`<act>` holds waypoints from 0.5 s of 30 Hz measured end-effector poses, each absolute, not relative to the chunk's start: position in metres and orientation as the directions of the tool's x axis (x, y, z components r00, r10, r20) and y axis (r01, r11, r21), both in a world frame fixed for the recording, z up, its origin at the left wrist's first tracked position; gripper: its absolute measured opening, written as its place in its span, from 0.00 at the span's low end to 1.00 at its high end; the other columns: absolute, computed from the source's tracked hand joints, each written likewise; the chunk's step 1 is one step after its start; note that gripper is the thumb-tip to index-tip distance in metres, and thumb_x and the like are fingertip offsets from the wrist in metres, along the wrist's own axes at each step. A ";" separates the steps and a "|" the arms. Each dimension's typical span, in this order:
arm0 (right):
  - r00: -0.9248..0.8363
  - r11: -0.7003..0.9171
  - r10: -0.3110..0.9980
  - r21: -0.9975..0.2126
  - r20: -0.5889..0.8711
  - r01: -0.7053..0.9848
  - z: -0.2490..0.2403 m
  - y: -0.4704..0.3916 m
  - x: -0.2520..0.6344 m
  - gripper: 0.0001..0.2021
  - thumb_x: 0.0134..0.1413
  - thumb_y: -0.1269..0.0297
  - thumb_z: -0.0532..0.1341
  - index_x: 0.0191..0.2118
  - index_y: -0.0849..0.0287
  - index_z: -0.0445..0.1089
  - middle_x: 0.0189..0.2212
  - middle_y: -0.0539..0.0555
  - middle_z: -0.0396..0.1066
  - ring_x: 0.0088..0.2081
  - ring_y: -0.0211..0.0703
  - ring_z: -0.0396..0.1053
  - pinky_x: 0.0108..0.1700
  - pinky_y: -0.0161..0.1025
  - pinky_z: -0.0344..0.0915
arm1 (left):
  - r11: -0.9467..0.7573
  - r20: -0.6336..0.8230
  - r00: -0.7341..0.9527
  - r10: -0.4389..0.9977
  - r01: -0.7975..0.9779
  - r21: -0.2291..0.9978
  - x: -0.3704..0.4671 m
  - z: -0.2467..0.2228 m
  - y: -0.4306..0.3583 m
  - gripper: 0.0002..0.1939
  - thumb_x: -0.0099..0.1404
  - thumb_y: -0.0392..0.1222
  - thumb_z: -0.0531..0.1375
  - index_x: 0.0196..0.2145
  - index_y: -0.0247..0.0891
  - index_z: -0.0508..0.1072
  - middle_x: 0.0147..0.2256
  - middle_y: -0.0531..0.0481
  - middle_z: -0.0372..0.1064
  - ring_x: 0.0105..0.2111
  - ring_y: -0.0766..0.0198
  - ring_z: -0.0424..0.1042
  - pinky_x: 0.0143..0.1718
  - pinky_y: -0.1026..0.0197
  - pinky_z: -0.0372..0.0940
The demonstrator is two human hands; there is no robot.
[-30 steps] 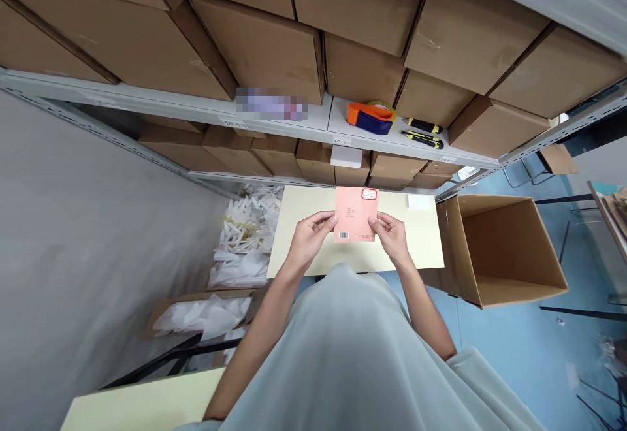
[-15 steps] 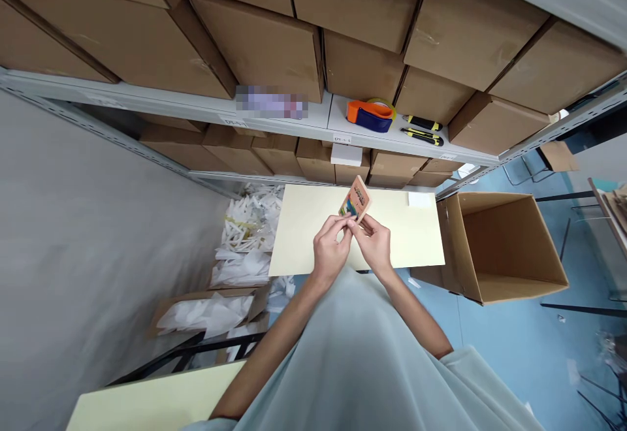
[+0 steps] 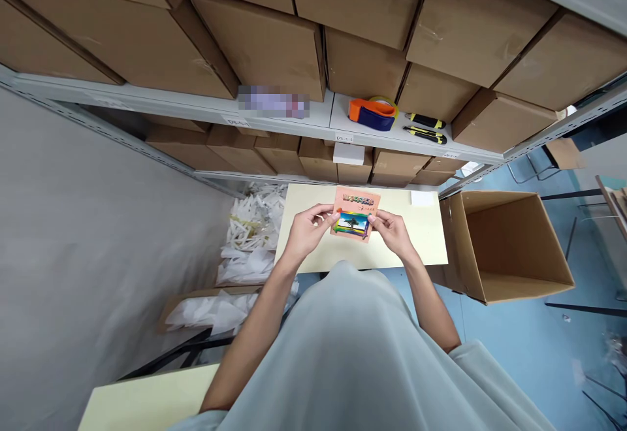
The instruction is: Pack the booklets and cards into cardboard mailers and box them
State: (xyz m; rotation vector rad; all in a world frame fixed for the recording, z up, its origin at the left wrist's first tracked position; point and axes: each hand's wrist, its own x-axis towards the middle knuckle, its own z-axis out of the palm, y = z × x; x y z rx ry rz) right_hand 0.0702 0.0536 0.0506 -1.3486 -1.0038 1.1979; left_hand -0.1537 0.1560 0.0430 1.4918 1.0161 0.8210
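A salmon-pink booklet (image 3: 356,204) with a picture of a tree on its cover faces up above the pale yellow table (image 3: 313,259). My left hand (image 3: 305,230) pinches its left edge between thumb and fingers. At the opposite edge, my right hand (image 3: 393,231) grips it the same way, thumb on the cover. The cover shows almost whole between the two hands.
An open cardboard box (image 3: 519,241) stands right of the table. White packing material (image 3: 252,222) lies at the left. Ahead, the shelf (image 3: 321,112) bears cartons, an orange and blue tape dispenser (image 3: 373,115) and two cutters (image 3: 425,134).
The booklet has turned from a steep tilt to facing me, cover in full view. My hands have moved apart, from together at its lower end to its left and right edges.
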 end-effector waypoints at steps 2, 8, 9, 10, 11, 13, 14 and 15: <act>0.187 -0.088 0.979 -0.995 -0.079 0.040 0.053 0.056 0.074 0.27 0.66 0.36 0.67 0.49 0.56 0.86 0.44 0.55 0.86 0.47 0.53 0.82 0.54 0.48 0.79 | -0.090 0.024 0.360 0.933 0.168 0.982 -0.152 0.046 0.154 0.21 0.64 0.60 0.72 0.43 0.40 0.87 0.39 0.46 0.84 0.31 0.61 0.75 0.36 0.58 0.72; 0.253 0.128 0.945 -0.944 0.209 0.304 0.072 0.058 0.077 0.13 0.72 0.48 0.66 0.51 0.41 0.87 0.63 0.53 0.80 0.61 0.54 0.77 0.69 0.57 0.70 | -0.296 0.259 0.262 0.930 0.113 0.949 -0.146 0.065 0.152 0.08 0.69 0.46 0.66 0.37 0.43 0.85 0.46 0.45 0.85 0.48 0.56 0.83 0.53 0.52 0.77; 0.258 0.144 0.939 -0.941 0.228 0.307 0.074 0.058 0.076 0.13 0.72 0.48 0.65 0.50 0.41 0.87 0.64 0.52 0.79 0.61 0.54 0.77 0.68 0.57 0.71 | -0.317 0.283 0.246 0.927 0.109 0.942 -0.146 0.068 0.152 0.08 0.70 0.45 0.66 0.35 0.43 0.84 0.46 0.45 0.85 0.49 0.55 0.83 0.54 0.51 0.77; 0.266 0.153 0.935 -0.941 0.237 0.301 0.077 0.058 0.075 0.13 0.72 0.48 0.65 0.49 0.40 0.88 0.65 0.52 0.78 0.61 0.53 0.77 0.68 0.56 0.72 | -0.329 0.297 0.234 0.926 0.111 0.938 -0.145 0.072 0.152 0.08 0.70 0.45 0.65 0.34 0.43 0.83 0.47 0.45 0.85 0.49 0.55 0.84 0.54 0.50 0.78; 0.272 0.159 0.932 -0.943 0.242 0.292 0.079 0.058 0.073 0.13 0.72 0.47 0.65 0.49 0.40 0.88 0.65 0.52 0.78 0.63 0.53 0.77 0.69 0.56 0.72 | -0.331 0.299 0.229 0.926 0.113 0.937 -0.145 0.075 0.152 0.08 0.71 0.45 0.65 0.34 0.43 0.82 0.47 0.45 0.85 0.49 0.55 0.84 0.54 0.49 0.78; 0.284 0.162 0.927 -0.945 0.244 0.285 0.083 0.057 0.071 0.14 0.71 0.46 0.66 0.49 0.41 0.88 0.64 0.52 0.79 0.65 0.53 0.76 0.70 0.56 0.71 | -0.311 0.280 0.241 0.929 0.104 0.945 -0.145 0.079 0.151 0.09 0.71 0.47 0.65 0.34 0.43 0.80 0.48 0.44 0.85 0.50 0.54 0.84 0.55 0.48 0.80; 0.291 0.162 0.924 -0.945 0.246 0.285 0.085 0.056 0.071 0.14 0.71 0.46 0.66 0.50 0.41 0.87 0.63 0.52 0.80 0.65 0.54 0.76 0.71 0.56 0.71 | -0.291 0.261 0.250 0.932 0.088 0.953 -0.145 0.080 0.151 0.09 0.71 0.49 0.66 0.35 0.43 0.79 0.49 0.43 0.85 0.51 0.54 0.84 0.56 0.48 0.80; 0.302 0.161 0.920 -0.944 0.249 0.287 0.086 0.055 0.071 0.14 0.71 0.47 0.66 0.51 0.42 0.87 0.61 0.53 0.81 0.64 0.54 0.77 0.70 0.56 0.72 | -0.264 0.240 0.256 0.937 0.064 0.962 -0.145 0.081 0.151 0.10 0.70 0.50 0.67 0.36 0.43 0.78 0.49 0.42 0.85 0.52 0.54 0.84 0.57 0.47 0.79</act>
